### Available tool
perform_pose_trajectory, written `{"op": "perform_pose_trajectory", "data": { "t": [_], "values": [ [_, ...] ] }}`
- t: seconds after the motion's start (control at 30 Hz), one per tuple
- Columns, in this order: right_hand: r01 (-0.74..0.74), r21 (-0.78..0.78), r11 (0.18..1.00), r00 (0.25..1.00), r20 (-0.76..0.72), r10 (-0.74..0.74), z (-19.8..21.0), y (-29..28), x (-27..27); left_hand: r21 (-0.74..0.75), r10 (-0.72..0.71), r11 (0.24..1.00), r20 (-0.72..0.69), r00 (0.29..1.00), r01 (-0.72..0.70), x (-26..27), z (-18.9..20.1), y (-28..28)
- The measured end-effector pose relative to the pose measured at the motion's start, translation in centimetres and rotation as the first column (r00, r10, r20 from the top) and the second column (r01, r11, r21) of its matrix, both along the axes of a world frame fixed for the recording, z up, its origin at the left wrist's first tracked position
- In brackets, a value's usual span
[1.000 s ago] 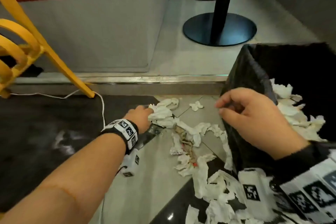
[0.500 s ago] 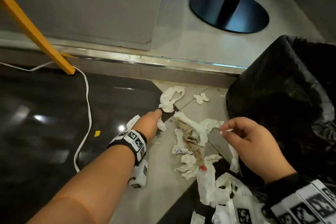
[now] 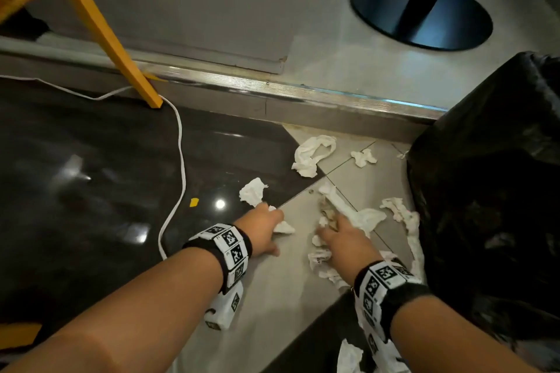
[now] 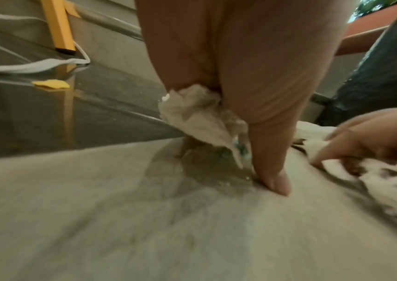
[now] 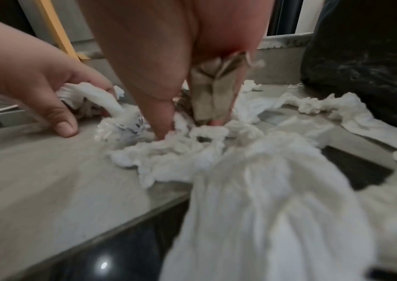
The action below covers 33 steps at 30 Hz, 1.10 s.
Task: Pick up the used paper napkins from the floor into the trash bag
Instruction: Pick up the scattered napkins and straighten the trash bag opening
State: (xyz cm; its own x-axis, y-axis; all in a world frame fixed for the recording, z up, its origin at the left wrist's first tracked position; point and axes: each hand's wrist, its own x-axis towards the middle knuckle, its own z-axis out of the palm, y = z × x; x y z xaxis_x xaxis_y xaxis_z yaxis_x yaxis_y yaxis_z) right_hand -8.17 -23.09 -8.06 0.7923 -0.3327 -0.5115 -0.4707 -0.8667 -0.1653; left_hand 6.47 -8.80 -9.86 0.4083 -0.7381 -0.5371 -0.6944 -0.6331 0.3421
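Both forearms were bare, with no sleeves. Each wrist wore a black band, the left wristband [image 3: 225, 247] and the right wristband [image 3: 386, 283], both faced with white squares printed with black square codes. A small white box [image 3: 225, 306], also coded, hung under the left wrist.

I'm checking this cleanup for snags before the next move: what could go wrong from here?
1. The left hand grips only one small white napkin; loose ones like the looped napkin may get missed.
2. The right hand digs into a tangled pile with a brown stained piece; thin strands could tear or trail.
3. The white cable lies close by and could snag.
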Motion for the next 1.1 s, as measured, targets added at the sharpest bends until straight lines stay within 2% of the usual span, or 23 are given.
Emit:
{"op": "perform_pose_trajectory", "data": {
  "t": [0.07, 0.17, 0.3, 0.37, 0.43, 0.5, 0.6, 0.7, 0.8, 0.87, 0.93, 1.03, 1.1],
  "values": [
    [0.017, -0.008, 1.000, 1.000, 0.007, -0.017, 0.1, -0.3, -0.5, -0.018, -0.043, 0.999, -0.021, 0.999, 0.043, -0.1, -0.4, 0.5],
    [0.136, 0.079, 0.987, 0.987, 0.078, -0.143, 1.2, -0.9, -0.7, -0.120, -0.075, 0.990, 0.008, 0.997, 0.075, 0.0, -0.5, 0.9],
    [0.315, 0.212, 0.925, 0.902, 0.236, -0.362, 3.4, -1.6, -1.0, -0.364, 0.067, 0.930, 0.015, 0.998, -0.057, 1.3, 0.7, 0.6],
    [0.401, 0.273, 0.874, 0.833, 0.288, -0.472, 4.2, -1.9, -1.2, -0.403, 0.156, 0.908, 0.062, 0.986, -0.118, 2.2, 1.3, 0.4],
    [0.432, 0.306, 0.848, 0.792, 0.322, -0.519, 4.8, -2.0, -1.3, -0.382, 0.237, 0.907, 0.119, 0.964, -0.176, 3.2, 1.7, 0.4],
    [0.426, 0.319, 0.847, 0.790, 0.325, -0.520, 5.2, -2.1, -1.2, -0.331, 0.297, 0.914, 0.157, 0.942, -0.233, 4.1, 1.9, 0.6],
    [0.429, 0.356, 0.831, 0.789, 0.301, -0.536, 5.7, -2.2, -1.0, -0.348, 0.350, 0.892, 0.125, 0.928, -0.289, 4.7, 1.7, 0.8],
    [0.447, 0.407, 0.796, 0.752, 0.312, -0.581, 6.1, -2.1, -1.0, -0.151, 0.376, 0.921, 0.098, 0.922, -0.359, 4.5, 1.1, 1.1],
    [0.454, 0.458, 0.764, 0.717, 0.321, -0.618, 6.1, -1.8, -1.3, 0.014, 0.299, 0.953, 0.126, 0.946, -0.303, 3.6, 0.4, 1.1],
    [0.437, 0.439, 0.785, 0.744, 0.314, -0.590, 5.9, -1.7, -1.5, 0.002, 0.238, 0.971, 0.129, 0.963, -0.240, 2.9, 0.0, 1.0],
    [0.429, 0.402, 0.809, 0.765, 0.315, -0.562, 5.6, -1.7, -1.7, -0.069, 0.245, 0.969, 0.136, 0.960, -0.237, 2.7, 0.1, 1.1],
    [0.445, 0.412, 0.795, 0.740, 0.330, -0.585, 5.5, -2.2, -1.8, -0.257, 0.374, 0.908, 0.140, 0.917, -0.331, 3.7, 1.0, 1.5],
    [0.431, 0.437, 0.790, 0.718, 0.364, -0.593, 5.7, -2.3, -1.9, -0.301, 0.492, 0.850, 0.157, 0.857, -0.433, 4.7, 1.4, 2.4]
  ]
}}
